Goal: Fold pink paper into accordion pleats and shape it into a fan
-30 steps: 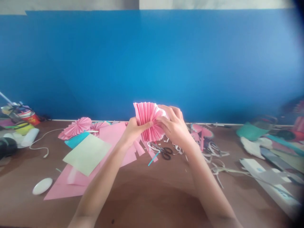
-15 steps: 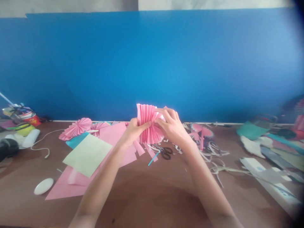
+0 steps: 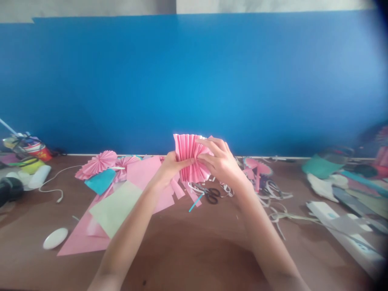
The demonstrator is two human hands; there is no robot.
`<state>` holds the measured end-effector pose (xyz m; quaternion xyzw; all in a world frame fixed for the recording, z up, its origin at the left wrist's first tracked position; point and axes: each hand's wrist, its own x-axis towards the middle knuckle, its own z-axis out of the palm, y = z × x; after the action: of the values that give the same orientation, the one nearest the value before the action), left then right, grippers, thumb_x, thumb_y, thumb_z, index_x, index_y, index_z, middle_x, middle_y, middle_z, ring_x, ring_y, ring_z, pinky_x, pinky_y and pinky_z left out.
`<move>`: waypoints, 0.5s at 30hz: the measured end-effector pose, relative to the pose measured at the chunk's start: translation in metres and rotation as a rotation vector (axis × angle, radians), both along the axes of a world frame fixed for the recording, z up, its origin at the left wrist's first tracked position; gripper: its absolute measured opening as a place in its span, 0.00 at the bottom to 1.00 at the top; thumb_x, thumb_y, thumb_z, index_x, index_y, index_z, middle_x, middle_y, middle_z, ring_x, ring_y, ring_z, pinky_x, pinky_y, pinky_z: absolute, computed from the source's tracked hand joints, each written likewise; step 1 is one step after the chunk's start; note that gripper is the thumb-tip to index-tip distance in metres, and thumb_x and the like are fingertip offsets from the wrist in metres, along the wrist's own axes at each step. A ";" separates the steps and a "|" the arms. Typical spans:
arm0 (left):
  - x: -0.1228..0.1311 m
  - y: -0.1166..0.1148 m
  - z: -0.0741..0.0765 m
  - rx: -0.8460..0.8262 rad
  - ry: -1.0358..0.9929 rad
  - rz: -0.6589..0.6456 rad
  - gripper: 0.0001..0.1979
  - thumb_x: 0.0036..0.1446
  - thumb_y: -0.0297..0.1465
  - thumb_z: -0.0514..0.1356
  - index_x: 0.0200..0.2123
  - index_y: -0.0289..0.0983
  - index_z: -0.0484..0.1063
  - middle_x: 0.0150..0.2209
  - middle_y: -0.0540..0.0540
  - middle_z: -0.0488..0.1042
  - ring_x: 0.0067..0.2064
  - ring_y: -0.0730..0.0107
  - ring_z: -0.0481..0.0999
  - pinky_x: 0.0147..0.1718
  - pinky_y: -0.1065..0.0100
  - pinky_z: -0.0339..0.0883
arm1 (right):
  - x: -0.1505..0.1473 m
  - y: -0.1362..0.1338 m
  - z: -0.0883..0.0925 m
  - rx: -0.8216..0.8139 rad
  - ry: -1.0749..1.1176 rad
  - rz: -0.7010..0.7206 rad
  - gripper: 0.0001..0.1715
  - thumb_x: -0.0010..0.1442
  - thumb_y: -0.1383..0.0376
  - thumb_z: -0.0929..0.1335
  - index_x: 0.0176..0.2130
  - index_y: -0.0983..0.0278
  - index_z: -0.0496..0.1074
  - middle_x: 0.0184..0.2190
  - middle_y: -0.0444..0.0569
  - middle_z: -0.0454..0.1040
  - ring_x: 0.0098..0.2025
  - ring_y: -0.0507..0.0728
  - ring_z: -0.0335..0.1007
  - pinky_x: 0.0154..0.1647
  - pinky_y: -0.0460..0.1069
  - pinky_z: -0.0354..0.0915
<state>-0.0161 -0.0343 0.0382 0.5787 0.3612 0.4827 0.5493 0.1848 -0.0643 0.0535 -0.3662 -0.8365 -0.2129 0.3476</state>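
Between both hands, raised above the table, is a pleated pink paper fan [image 3: 188,147], its folds pinched at the middle and spread at top and bottom. My left hand [image 3: 170,166] grips its left side, with the thumb pressed across the folds. From the right, my right hand [image 3: 218,158] pinches the folds near the centre, its upper fingers lying along the right edge. Black-handled scissors [image 3: 212,196] lie on the table just below the fan, beside a thin blue strip [image 3: 196,203]. Part of the fan's right side is hidden by my right fingers.
Left of my arms lie pink sheets [image 3: 81,238], a pale green sheet [image 3: 113,208], a blue piece [image 3: 100,182] and finished pink rosettes [image 3: 100,161]. A white oval object [image 3: 55,238] sits nearby. On the right are paper strips [image 3: 274,190] and a white power strip [image 3: 342,226]. A blue panel [image 3: 194,81] stands behind.
The pale green sheet has slid right and toward me, uncovering more of the blue piece. The fan has shifted slightly, and both hands still hold it.
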 end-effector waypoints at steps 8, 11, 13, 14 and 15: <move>-0.003 0.006 -0.004 0.001 0.049 -0.068 0.24 0.45 0.39 0.74 0.43 0.32 0.78 0.42 0.36 0.81 0.44 0.52 0.80 0.44 0.56 0.72 | 0.003 0.002 0.000 0.011 -0.025 -0.005 0.13 0.63 0.73 0.66 0.35 0.58 0.77 0.63 0.47 0.66 0.62 0.66 0.57 0.58 0.65 0.62; -0.004 0.007 -0.005 -0.008 0.002 -0.050 0.25 0.46 0.40 0.73 0.44 0.32 0.77 0.45 0.35 0.80 0.45 0.53 0.80 0.44 0.57 0.71 | -0.002 0.001 -0.003 0.014 -0.066 -0.070 0.13 0.65 0.74 0.62 0.39 0.61 0.74 0.65 0.52 0.62 0.63 0.67 0.55 0.58 0.65 0.62; -0.004 0.007 -0.005 -0.018 -0.009 -0.032 0.25 0.46 0.40 0.73 0.45 0.32 0.76 0.44 0.36 0.80 0.45 0.54 0.80 0.44 0.58 0.71 | -0.006 0.000 -0.005 0.019 -0.086 -0.091 0.13 0.66 0.74 0.61 0.40 0.63 0.73 0.66 0.56 0.61 0.64 0.67 0.54 0.59 0.64 0.61; -0.004 0.006 -0.005 -0.026 -0.013 -0.014 0.25 0.45 0.40 0.73 0.44 0.32 0.76 0.43 0.36 0.80 0.44 0.54 0.80 0.43 0.58 0.71 | -0.007 0.000 -0.006 0.020 -0.087 -0.097 0.12 0.66 0.74 0.61 0.40 0.64 0.72 0.65 0.57 0.61 0.64 0.68 0.53 0.59 0.64 0.61; -0.003 0.006 -0.004 -0.038 -0.020 0.004 0.25 0.45 0.40 0.74 0.44 0.32 0.76 0.42 0.37 0.80 0.43 0.55 0.80 0.42 0.58 0.71 | -0.007 0.001 -0.007 0.022 -0.079 -0.103 0.12 0.66 0.74 0.61 0.41 0.64 0.72 0.65 0.57 0.61 0.64 0.68 0.53 0.59 0.64 0.61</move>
<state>-0.0192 -0.0281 0.0337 0.5624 0.3660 0.4827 0.5628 0.1777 -0.0634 0.0470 -0.3964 -0.8271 -0.2540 0.3071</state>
